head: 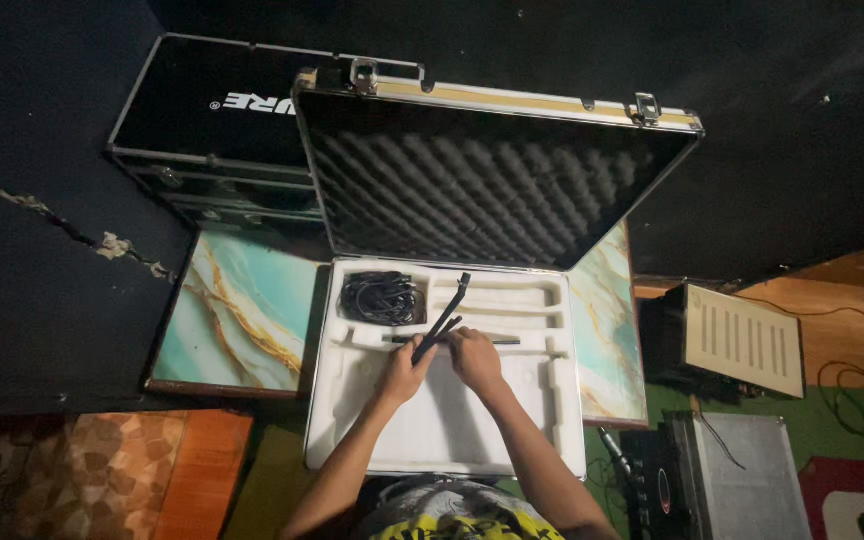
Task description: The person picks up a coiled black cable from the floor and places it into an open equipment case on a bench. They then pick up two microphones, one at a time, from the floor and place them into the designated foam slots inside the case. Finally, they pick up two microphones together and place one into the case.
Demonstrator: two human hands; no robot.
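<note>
An open aluminium case lies on a marbled table (237, 315), its lid (482, 175) lined with grey egg-crate foam standing up at the back. The white foam insert (452, 430) holds a coiled black cable (382, 298) in its upper-left pocket. My left hand (404, 372) and my right hand (474, 358) meet over the middle of the insert, both gripping two thin black rods (444, 322) that angle up and to the right. Another slim black rod (500, 340) lies flat in a slot just right of my hands.
A second, closed black case (207, 130) stands behind at the left. To the right on the floor sit a beige vented box (742, 340), a grey metal unit (747, 480), a microphone (614, 452) and loose cables (857, 390). A black wall is behind.
</note>
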